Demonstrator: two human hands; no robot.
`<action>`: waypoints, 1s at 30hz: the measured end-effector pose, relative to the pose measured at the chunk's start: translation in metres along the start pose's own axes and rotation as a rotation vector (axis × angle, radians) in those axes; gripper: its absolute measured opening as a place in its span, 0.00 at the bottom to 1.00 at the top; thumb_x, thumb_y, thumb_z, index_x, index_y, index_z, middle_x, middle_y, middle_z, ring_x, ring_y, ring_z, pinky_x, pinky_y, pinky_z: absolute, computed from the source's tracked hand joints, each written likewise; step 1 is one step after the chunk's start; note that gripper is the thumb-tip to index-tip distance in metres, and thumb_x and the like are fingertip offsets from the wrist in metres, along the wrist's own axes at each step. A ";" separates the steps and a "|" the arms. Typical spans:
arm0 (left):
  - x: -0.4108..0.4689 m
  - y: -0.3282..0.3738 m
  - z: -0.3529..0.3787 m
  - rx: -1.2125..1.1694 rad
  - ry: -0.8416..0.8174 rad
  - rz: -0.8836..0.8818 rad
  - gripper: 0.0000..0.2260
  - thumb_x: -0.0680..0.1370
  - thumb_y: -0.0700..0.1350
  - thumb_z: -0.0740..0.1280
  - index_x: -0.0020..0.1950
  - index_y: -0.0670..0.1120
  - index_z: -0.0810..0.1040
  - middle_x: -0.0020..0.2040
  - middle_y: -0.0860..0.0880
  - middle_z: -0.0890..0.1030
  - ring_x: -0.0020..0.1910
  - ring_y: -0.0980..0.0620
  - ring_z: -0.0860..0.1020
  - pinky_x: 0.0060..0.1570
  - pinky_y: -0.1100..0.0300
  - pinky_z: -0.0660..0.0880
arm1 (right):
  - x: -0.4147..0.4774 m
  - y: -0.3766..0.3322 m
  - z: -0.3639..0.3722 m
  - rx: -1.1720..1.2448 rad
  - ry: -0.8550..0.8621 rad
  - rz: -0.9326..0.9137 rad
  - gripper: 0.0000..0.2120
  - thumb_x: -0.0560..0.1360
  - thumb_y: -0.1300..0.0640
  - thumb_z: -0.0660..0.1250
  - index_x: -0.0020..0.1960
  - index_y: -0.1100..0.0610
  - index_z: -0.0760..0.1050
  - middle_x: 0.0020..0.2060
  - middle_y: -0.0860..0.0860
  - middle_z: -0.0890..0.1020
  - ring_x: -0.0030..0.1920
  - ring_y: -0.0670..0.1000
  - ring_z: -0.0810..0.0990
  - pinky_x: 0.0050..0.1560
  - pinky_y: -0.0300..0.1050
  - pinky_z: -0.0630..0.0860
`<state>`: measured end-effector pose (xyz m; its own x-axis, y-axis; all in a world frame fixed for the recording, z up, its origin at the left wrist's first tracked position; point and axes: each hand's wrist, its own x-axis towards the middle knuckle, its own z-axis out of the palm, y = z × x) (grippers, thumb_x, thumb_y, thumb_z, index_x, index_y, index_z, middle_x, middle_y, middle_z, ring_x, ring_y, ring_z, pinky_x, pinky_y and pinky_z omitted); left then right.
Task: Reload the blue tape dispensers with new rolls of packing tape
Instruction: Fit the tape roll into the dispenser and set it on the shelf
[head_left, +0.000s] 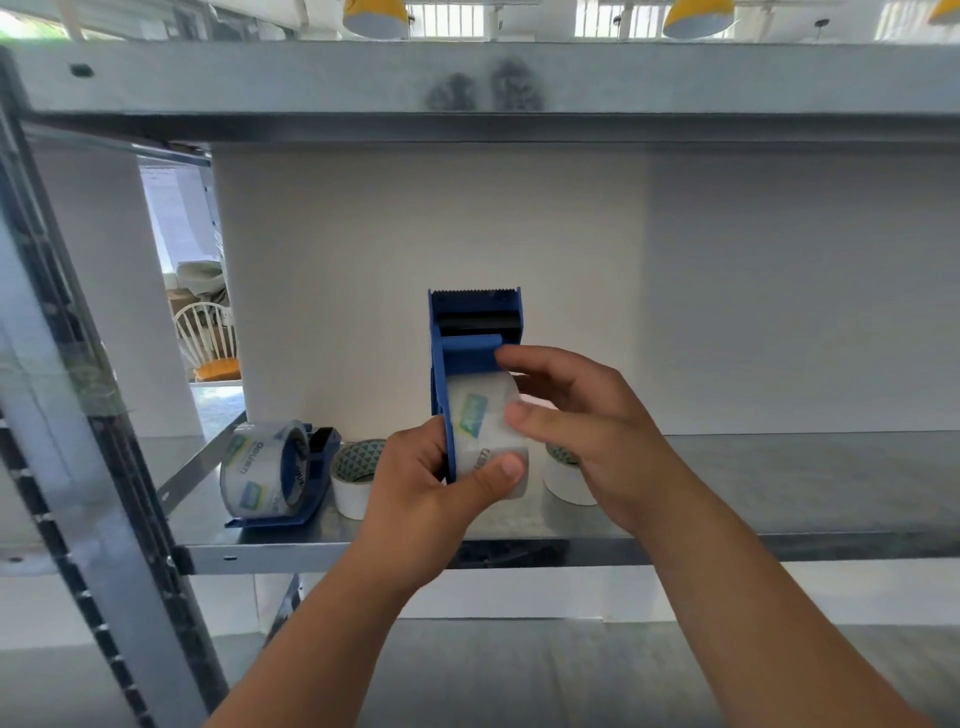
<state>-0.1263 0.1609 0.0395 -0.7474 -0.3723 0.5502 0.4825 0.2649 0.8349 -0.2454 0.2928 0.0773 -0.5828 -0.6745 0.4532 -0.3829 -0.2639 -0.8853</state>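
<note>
Currently — dispenser (470, 353), roll (483, 431): left hand (415, 493) grips both, right hand (587, 431) pinches roll; risk — skewed push, roll may slip.

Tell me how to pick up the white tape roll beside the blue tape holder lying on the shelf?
Pinch the wall of the white tape roll with the green-patterned core: fingers in its open hole, thumb outside. Come from above and the front, because it lies flat with the hole facing up, and the loaded blue plastic tape dispenser sits close on its left.
</note>
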 end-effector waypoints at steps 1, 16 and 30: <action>0.000 0.001 -0.001 0.005 0.006 -0.001 0.14 0.70 0.52 0.75 0.51 0.45 0.85 0.45 0.43 0.87 0.46 0.42 0.86 0.46 0.49 0.84 | -0.001 0.001 0.001 -0.017 -0.044 -0.017 0.27 0.69 0.53 0.76 0.68 0.48 0.80 0.62 0.47 0.84 0.66 0.48 0.81 0.66 0.53 0.80; -0.003 -0.001 0.002 -0.061 0.021 -0.020 0.15 0.71 0.50 0.74 0.50 0.39 0.84 0.44 0.34 0.84 0.46 0.31 0.82 0.46 0.42 0.82 | -0.002 0.002 0.009 -0.178 0.112 -0.171 0.10 0.72 0.56 0.76 0.51 0.44 0.88 0.53 0.43 0.88 0.59 0.46 0.84 0.60 0.54 0.82; -0.012 -0.002 0.005 0.126 0.001 0.025 0.11 0.71 0.56 0.74 0.50 0.54 0.85 0.46 0.48 0.88 0.46 0.47 0.87 0.42 0.54 0.84 | 0.012 -0.003 0.013 -0.250 0.288 0.052 0.10 0.79 0.53 0.73 0.41 0.56 0.85 0.27 0.43 0.81 0.27 0.41 0.77 0.30 0.37 0.74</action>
<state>-0.1206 0.1694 0.0309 -0.7356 -0.3650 0.5706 0.4397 0.3835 0.8121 -0.2417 0.2767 0.0839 -0.7700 -0.4521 0.4502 -0.4895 -0.0341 -0.8713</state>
